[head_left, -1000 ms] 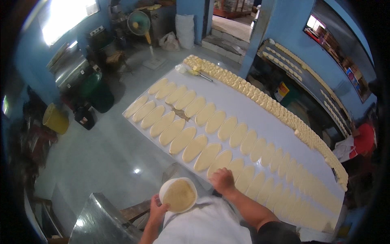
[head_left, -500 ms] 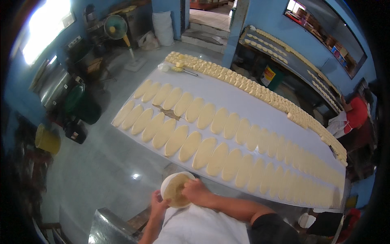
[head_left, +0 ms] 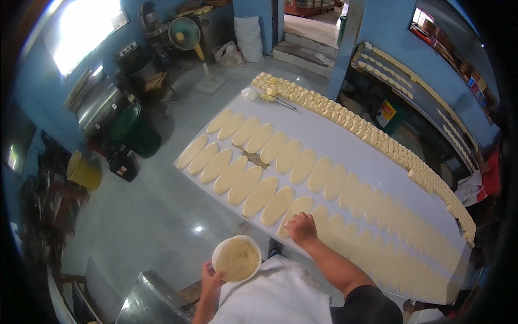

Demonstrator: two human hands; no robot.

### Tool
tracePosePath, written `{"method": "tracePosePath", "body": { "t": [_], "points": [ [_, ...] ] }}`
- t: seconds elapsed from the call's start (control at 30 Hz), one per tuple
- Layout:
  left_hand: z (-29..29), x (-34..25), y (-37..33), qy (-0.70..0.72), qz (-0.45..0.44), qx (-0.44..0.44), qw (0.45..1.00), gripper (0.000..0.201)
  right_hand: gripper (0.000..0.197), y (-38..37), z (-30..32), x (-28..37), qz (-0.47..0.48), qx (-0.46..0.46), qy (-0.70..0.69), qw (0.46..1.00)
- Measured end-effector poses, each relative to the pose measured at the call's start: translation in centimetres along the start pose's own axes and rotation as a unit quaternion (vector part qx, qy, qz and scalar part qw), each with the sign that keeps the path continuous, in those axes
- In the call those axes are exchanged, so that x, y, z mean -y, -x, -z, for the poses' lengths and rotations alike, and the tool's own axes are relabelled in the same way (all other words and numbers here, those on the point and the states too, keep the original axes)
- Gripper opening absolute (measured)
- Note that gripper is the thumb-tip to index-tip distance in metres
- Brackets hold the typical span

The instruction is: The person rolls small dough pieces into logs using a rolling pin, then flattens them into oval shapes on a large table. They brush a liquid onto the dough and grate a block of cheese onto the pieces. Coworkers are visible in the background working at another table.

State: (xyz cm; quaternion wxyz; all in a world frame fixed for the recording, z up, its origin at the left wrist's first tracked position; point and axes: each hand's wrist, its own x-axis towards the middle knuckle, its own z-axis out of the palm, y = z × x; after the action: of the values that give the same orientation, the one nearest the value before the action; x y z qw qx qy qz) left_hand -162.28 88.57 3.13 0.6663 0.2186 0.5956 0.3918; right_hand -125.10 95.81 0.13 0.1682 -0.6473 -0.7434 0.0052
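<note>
My left hand (head_left: 212,276) grips the side of a round white bowl (head_left: 220,247) in front of my apron. Tan, crumbly or powdery filling (head_left: 237,260) fills much of it. Over the near row of flat dough ovals, my right hand (head_left: 302,229) is closed, fingertips down, at one dough oval (head_left: 299,207). Whatever its fingers hold is hidden. Two long rows of these pale ovals run along the white table (head_left: 329,135); one oval in the far row (head_left: 304,166) lies opposite my right hand.
Clustered dough pieces (head_left: 345,116) line the table's far edge, near a metal-handled tool (head_left: 280,102). A torn brown patch (head_left: 256,159) shows between the rows. On the left stand a green bin (head_left: 135,132), a yellow bucket (head_left: 84,171) and a fan (head_left: 184,33). A person's red sleeve (head_left: 491,175) is far right.
My right hand has left the bowl and reached forward and right to a dough oval. The bowl sits slightly lower, still in my left hand. The whole view has shifted.
</note>
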Motion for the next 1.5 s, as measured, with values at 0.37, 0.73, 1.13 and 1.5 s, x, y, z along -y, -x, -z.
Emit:
{"method": "tracePosePath", "body": {
  "t": [0.37, 0.73, 1.13, 1.5],
  "points": [
    [0.7, 0.4, 0.7, 0.026, 0.002, -0.029, 0.999, 0.072, 0.017, -4.5, -1.1, 3.6, -0.038, -0.006, -0.075, 0.996],
    [1.2, -0.1, 0.0, 0.033, -0.011, 0.002, 0.999, 0.073, 0.014, -1.7, 2.0, 17.5, 0.231, 0.2, 0.015, 0.952],
    [0.6, -3.5, -1.1, 0.0, 0.028, -0.04, 0.999, 0.066, 0.017, -9.8, 0.8, 10.4, 0.041, 0.015, -0.131, 0.99],
    [2.3, -9.0, -6.5, 0.017, 0.025, -0.099, 0.995, 0.072, 0.006, -15.2, -6.3, 6.0, 0.057, 0.019, -0.099, 0.993]
  ]
}}
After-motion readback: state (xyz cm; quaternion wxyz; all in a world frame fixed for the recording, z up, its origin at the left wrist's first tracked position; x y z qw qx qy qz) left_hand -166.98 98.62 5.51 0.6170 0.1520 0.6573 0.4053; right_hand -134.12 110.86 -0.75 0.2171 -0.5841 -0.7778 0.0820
